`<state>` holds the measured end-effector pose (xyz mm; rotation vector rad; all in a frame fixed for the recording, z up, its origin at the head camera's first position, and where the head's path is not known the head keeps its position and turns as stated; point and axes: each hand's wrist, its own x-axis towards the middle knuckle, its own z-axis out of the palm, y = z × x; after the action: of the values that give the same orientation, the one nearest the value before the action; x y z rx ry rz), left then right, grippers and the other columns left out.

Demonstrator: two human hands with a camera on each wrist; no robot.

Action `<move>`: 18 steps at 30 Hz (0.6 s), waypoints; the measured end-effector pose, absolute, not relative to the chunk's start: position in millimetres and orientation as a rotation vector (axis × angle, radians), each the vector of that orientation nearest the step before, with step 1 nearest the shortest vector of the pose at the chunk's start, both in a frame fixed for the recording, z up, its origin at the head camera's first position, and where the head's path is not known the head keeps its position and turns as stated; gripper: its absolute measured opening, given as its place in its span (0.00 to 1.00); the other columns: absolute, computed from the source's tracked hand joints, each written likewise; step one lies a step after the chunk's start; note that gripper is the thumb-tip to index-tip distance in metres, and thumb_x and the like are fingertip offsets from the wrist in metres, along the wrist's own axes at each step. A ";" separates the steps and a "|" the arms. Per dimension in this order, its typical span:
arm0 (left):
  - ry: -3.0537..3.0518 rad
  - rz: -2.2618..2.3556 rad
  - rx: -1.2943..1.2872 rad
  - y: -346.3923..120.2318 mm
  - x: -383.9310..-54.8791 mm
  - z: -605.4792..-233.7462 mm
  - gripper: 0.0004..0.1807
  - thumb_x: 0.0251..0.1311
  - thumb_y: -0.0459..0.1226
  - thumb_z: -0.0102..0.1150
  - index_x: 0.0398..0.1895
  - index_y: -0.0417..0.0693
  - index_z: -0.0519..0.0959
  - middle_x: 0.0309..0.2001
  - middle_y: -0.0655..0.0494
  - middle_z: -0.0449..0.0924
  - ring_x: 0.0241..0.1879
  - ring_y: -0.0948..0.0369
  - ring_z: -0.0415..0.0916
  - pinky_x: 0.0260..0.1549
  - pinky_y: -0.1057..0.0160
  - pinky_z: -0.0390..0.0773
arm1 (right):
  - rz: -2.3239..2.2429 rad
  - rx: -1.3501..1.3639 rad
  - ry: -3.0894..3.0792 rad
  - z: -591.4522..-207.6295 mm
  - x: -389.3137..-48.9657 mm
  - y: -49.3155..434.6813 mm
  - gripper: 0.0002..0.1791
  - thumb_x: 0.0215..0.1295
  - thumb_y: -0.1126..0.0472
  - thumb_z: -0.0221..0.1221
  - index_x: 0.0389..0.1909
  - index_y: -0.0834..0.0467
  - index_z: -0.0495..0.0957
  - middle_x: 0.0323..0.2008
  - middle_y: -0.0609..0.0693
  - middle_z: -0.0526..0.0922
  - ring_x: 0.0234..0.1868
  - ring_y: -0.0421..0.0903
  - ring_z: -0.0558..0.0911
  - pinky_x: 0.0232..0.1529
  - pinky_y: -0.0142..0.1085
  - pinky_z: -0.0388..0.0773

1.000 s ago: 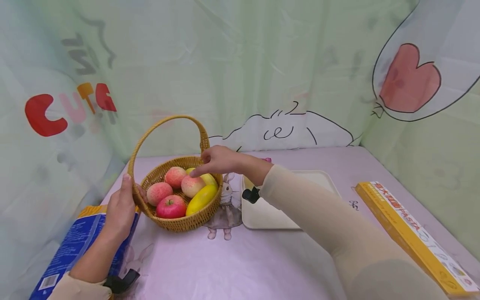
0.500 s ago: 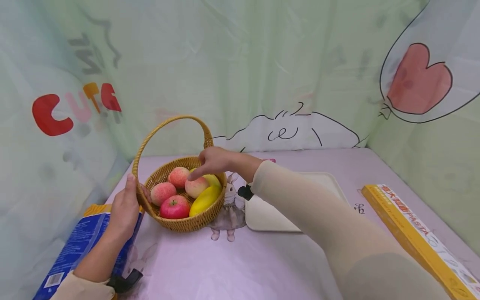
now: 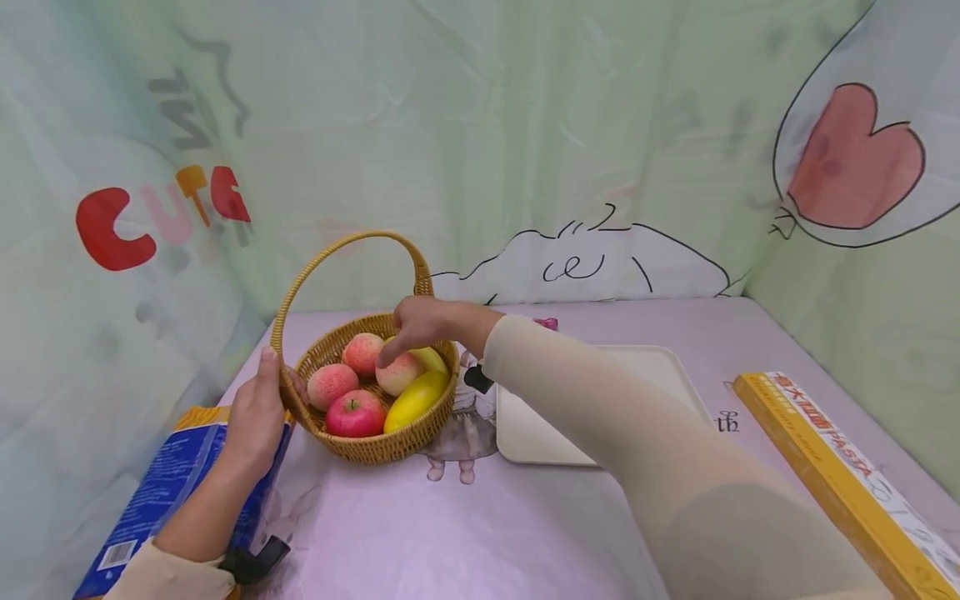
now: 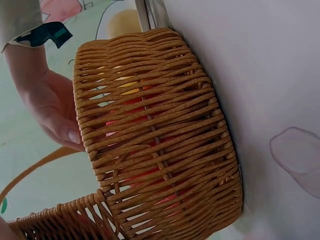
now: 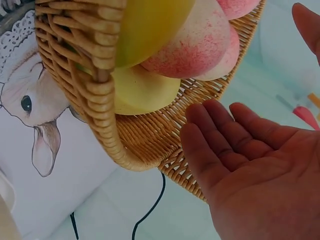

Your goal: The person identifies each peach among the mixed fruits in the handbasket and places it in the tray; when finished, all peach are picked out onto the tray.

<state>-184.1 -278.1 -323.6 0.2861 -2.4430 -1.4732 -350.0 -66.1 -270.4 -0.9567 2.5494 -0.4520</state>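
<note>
A wicker basket (image 3: 375, 451) with an arched handle stands on the table, full of fruit. Its left side, at the foot of the handle, is held by my left hand (image 3: 253, 417), the thumb outside and the fingers partly hidden behind the handle. Inside lie a red apple (image 3: 356, 414), pink-yellow peaches (image 3: 333, 387) and a long yellow fruit (image 3: 417, 402). A pale yellow fruit (image 5: 145, 92) sits near the far right rim. My right hand (image 3: 422, 322) reaches over that rim, thumb overlapping a peach; in the right wrist view its palm shows bare, fingers loosely extended beside the wicker.
A cream tray (image 3: 540, 446) lies right of the basket, partly under my right forearm in the head view. Farther right is a yellow pasta box (image 3: 832, 479). A blue package (image 3: 168, 483) lies at the left, beneath my left forearm. A printed curtain (image 3: 480, 150) encloses the table.
The head view has swung a little, shifting the scene rightward. My right hand has moved slightly left over the basket. My left hand keeps its hold, and the fruit stays in place.
</note>
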 end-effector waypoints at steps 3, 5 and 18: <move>-2.440 -1.484 0.295 -278.6 -184.1 -323.7 0.42 0.78 0.65 0.20 0.42 0.38 0.74 0.33 0.53 0.74 0.37 0.54 0.69 0.38 0.62 0.73 | -0.416 -0.947 2.542 -272.1 -351.9 -71.0 0.25 0.58 0.38 0.71 0.35 0.56 0.78 0.28 0.46 0.72 0.32 0.43 0.71 0.35 0.33 0.70; -2.444 -1.484 0.298 -278.6 -183.9 -323.5 0.42 0.78 0.65 0.20 0.42 0.38 0.74 0.34 0.52 0.74 0.38 0.54 0.70 0.39 0.61 0.73 | -0.395 -0.928 2.538 -272.5 -352.0 -74.2 0.30 0.57 0.39 0.73 0.48 0.58 0.80 0.38 0.48 0.78 0.40 0.44 0.75 0.45 0.33 0.75; -2.451 -1.471 0.290 -277.8 -185.7 -323.6 0.41 0.79 0.64 0.19 0.41 0.39 0.73 0.34 0.51 0.73 0.36 0.54 0.69 0.35 0.64 0.71 | -0.342 -0.881 2.519 -286.9 -350.9 -88.1 0.23 0.56 0.43 0.75 0.40 0.55 0.79 0.36 0.48 0.77 0.42 0.45 0.76 0.41 0.32 0.75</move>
<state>-185.7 -277.8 -323.6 0.2900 -2.4511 -1.4713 -350.9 -88.1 -286.9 -0.8809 2.5186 -0.3418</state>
